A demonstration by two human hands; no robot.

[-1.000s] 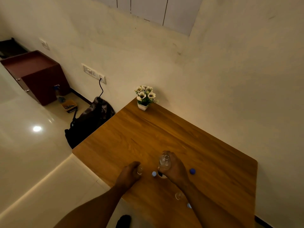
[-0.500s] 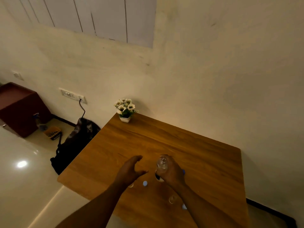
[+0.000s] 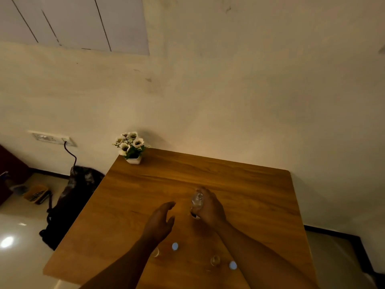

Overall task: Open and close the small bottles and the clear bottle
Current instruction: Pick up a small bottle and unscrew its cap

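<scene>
— What is the person doing at the table?

— The right hand is gripping the clear bottle, fingers wrapped around its body. It is standing roughly upright on the wood near the middle of the tabletop.

— And the other hand?

— The left hand is hovering just at the bottle's nine o'clock, fingers spread wide and holding nothing. It is near the bottle but not touching it.

— Where are the small bottles sitting?

— Nearer the person. One small bottle is peeking out at the left forearm's edge, about seven o'clock from the clear one. Another small bottle is standing at about five o'clock from it, beside the right forearm. Both look open, though they are blurry.

— Any caps lying about?

— A pale blue cap is lying between the forearms, and a second cap is resting just beside the second small bottle.

— Anything else on there?

— A flower pot is sitting at the far left corner, around eleven o'clock. A dark bag is slumping on the floor left of the table.
</scene>
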